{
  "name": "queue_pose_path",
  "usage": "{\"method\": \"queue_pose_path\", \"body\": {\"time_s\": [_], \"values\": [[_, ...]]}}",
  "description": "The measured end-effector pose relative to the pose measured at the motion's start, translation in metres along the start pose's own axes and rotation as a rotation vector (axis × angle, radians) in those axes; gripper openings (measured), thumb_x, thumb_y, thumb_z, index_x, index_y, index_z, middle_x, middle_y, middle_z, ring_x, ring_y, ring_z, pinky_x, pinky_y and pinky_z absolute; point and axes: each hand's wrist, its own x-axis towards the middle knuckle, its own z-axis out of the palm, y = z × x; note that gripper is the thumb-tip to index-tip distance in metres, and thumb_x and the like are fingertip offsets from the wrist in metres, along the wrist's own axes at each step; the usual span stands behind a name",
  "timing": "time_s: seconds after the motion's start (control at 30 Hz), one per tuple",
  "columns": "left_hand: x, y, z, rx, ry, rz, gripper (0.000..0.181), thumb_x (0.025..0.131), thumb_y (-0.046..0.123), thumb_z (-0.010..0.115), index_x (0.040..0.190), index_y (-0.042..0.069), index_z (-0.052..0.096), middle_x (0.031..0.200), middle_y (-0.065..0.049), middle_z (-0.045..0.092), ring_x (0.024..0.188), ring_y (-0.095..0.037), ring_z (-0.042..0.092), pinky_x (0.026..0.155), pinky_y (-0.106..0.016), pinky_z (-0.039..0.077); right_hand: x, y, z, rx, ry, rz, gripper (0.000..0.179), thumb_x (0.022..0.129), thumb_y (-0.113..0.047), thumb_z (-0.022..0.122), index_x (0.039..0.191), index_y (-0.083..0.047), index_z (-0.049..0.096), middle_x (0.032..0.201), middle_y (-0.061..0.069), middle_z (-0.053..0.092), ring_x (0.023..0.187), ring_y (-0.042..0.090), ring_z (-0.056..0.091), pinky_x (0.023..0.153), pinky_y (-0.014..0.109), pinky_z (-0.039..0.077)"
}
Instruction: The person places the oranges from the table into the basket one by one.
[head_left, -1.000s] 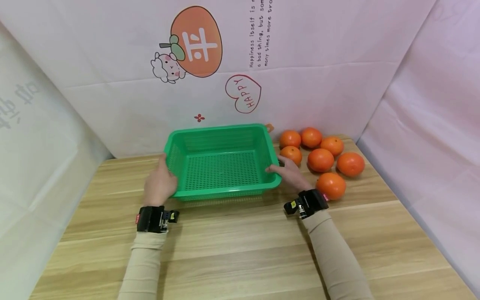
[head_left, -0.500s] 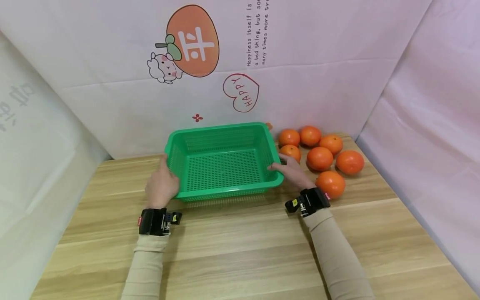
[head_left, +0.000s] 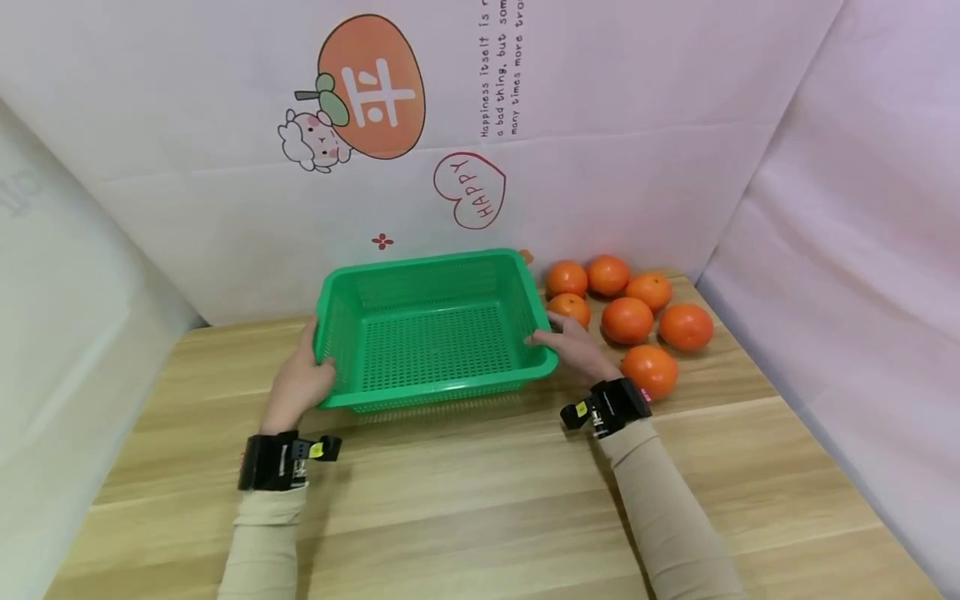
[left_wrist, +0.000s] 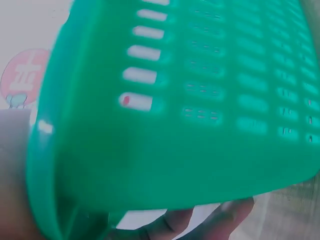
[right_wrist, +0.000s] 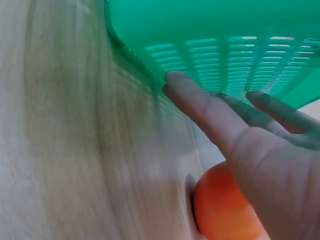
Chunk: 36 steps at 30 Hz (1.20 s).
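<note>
A green plastic basket (head_left: pixel 435 388) with perforated sides and floor stands at the back of the table in the head view, with nothing inside. My left hand (head_left: pixel 297 383) grips its left side, thumb over the rim; in the left wrist view, fingers (left_wrist: pixel 220 220) show beneath the basket's edge. On the right side, my right hand (head_left: pixel 576 346) pinches the rim between thumb and fingers. The right wrist view shows fingers (right_wrist: pixel 200 102) against the perforated outer wall, with a mandarin orange (right_wrist: pixel 225 205) just below the hand.
Several mandarin oranges (head_left: pixel 627 320) lie loose to the right of the basket, close to the right hand and wrist. The wooden table (head_left: pixel 450 500) extends toward me. A white printed cloth (head_left: pixel 600 167) hangs behind, and plain cloth closes both sides.
The head view has shifted a little, so everything appears farther left. My left wrist has swung outward and toward me, and its thumb now shows over the basket's rim. The right hand keeps its hold.
</note>
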Motion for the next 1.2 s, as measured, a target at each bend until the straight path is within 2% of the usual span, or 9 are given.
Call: {"method": "queue_pose_path", "body": {"time_s": [0.07, 0.17, 0.27, 0.43, 0.67, 0.9, 1.07, 1.13, 1.2], "values": [[-0.001, -0.005, -0.003, -0.065, -0.049, -0.010, 0.077, 0.109, 0.016, 0.037, 0.170, 0.014, -0.010, 0.161, -0.041, 0.033, 0.099, -0.040, 0.064, 0.071, -0.036, 0.050, -0.001, -0.001, 0.002, -0.004, -0.013, 0.022, 0.062, 0.099, -0.023, 0.067, 0.155, -0.005, 0.048, 0.130, 0.027, 0.071, 0.096, 0.012, 0.075, 0.089, 0.029, 0.060], [0.001, -0.010, -0.004, -0.177, -0.103, -0.005, 0.073, 0.110, 0.015, 0.037, 0.170, 0.011, -0.005, 0.163, -0.037, 0.031, 0.126, -0.049, 0.056, 0.086, -0.044, 0.053, -0.003, -0.004, 0.003, -0.004, -0.001, 0.050, 0.061, 0.099, -0.030, 0.070, 0.153, -0.008, 0.050, 0.130, 0.022, 0.072, 0.103, 0.017, 0.075, 0.095, 0.033, 0.059], [0.003, -0.011, -0.004, -0.260, -0.127, -0.012, 0.069, 0.111, 0.014, 0.036, 0.169, 0.005, 0.001, 0.162, -0.035, 0.034, 0.137, -0.050, 0.049, 0.096, -0.048, 0.052, -0.004, -0.006, 0.003, 0.004, 0.005, 0.055, 0.061, 0.100, -0.035, 0.071, 0.152, -0.010, 0.051, 0.132, 0.021, 0.072, 0.108, 0.022, 0.075, 0.097, 0.036, 0.059], [0.002, -0.011, -0.003, -0.320, -0.116, -0.051, 0.068, 0.111, 0.014, 0.034, 0.169, 0.004, 0.002, 0.159, -0.036, 0.037, 0.132, -0.049, 0.053, 0.086, -0.039, 0.054, -0.003, -0.005, 0.003, 0.017, 0.021, 0.068, 0.063, 0.100, -0.040, 0.071, 0.152, -0.009, 0.052, 0.133, 0.022, 0.071, 0.109, 0.023, 0.075, 0.096, 0.036, 0.059], [0.000, -0.012, 0.000, -0.315, -0.109, -0.051, 0.064, 0.111, 0.014, 0.034, 0.169, 0.003, 0.008, 0.154, -0.035, 0.042, 0.125, -0.047, 0.058, 0.081, -0.034, 0.054, -0.008, -0.008, 0.006, 0.040, 0.035, 0.075, 0.065, 0.100, -0.043, 0.070, 0.152, -0.009, 0.052, 0.136, 0.023, 0.069, 0.116, 0.031, 0.073, 0.097, 0.039, 0.060], [0.000, -0.012, 0.000, -0.300, -0.094, -0.058, 0.060, 0.111, 0.014, 0.035, 0.166, -0.003, 0.016, 0.145, -0.035, 0.049, 0.113, -0.040, 0.063, 0.076, -0.033, 0.054, -0.014, -0.021, 0.005, 0.005, 0.079, 0.076, 0.072, 0.098, -0.052, 0.071, 0.155, -0.013, 0.050, 0.150, 0.017, 0.062, 0.133, 0.035, 0.064, 0.109, 0.049, 0.054], [-0.001, -0.012, 0.001, -0.302, -0.092, -0.082, 0.059, 0.111, 0.015, 0.036, 0.164, -0.003, 0.020, 0.146, -0.033, 0.049, 0.116, -0.039, 0.060, 0.078, -0.032, 0.053, -0.020, -0.030, -0.005, -0.155, 0.031, -0.018, 0.064, 0.100, -0.052, 0.067, 0.152, -0.015, 0.055, 0.151, 0.009, 0.059, 0.144, 0.030, 0.051, 0.122, 0.054, 0.038], [-0.001, -0.011, 0.001, -0.300, -0.089, -0.083, 0.059, 0.110, 0.015, 0.036, 0.165, -0.003, 0.021, 0.147, -0.032, 0.049, 0.117, -0.039, 0.060, 0.080, -0.033, 0.052, -0.021, -0.032, -0.008, -0.173, -0.018, -0.080, 0.056, 0.104, -0.046, 0.062, 0.147, -0.010, 0.058, 0.146, 0.011, 0.060, 0.143, 0.027, 0.047, 0.127, 0.054, 0.029], [0.000, -0.010, 0.001, -0.297, -0.082, -0.077, 0.059, 0.110, 0.015, 0.036, 0.165, -0.002, 0.021, 0.147, -0.032, 0.049, 0.118, -0.040, 0.060, 0.081, -0.033, 0.052, -0.022, -0.035, -0.011, -0.164, -0.035, -0.120, 0.053, 0.105, -0.041, 0.062, 0.146, -0.007, 0.058, 0.145, 0.013, 0.060, 0.141, 0.026, 0.048, 0.125, 0.052, 0.030]]}}
